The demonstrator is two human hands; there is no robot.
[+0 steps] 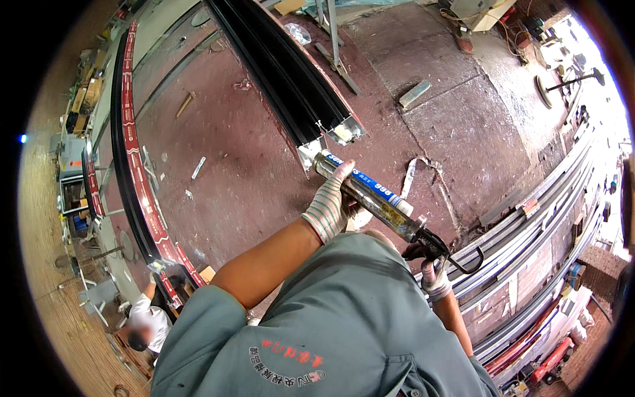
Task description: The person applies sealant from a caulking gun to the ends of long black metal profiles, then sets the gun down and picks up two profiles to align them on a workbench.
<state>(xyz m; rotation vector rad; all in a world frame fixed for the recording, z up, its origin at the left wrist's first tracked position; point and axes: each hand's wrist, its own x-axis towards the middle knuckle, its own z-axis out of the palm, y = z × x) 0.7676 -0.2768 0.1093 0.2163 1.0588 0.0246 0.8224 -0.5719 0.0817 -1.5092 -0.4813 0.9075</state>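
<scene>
A caulking gun [400,223] lies slantwise in front of my body, loaded with a sealant tube [370,183] labelled in blue and white. My left hand [329,206], in a striped knit glove, is closed around the barrel towards its front. At the rear, my gloved right hand [434,278] grips the black handle beside the curved hook of the rod; some of its fingers are hidden. The gun's front end is right at the cut silver end [308,153] of a long black metal profile [278,63]. Whether the nozzle touches it is hidden.
More long profiles with red film [131,132] run along the left, where another person [149,321] bends at their near end. Stacked metal bars [536,231] fill the right side. A hammer [186,104] and scraps lie on the dark red surface.
</scene>
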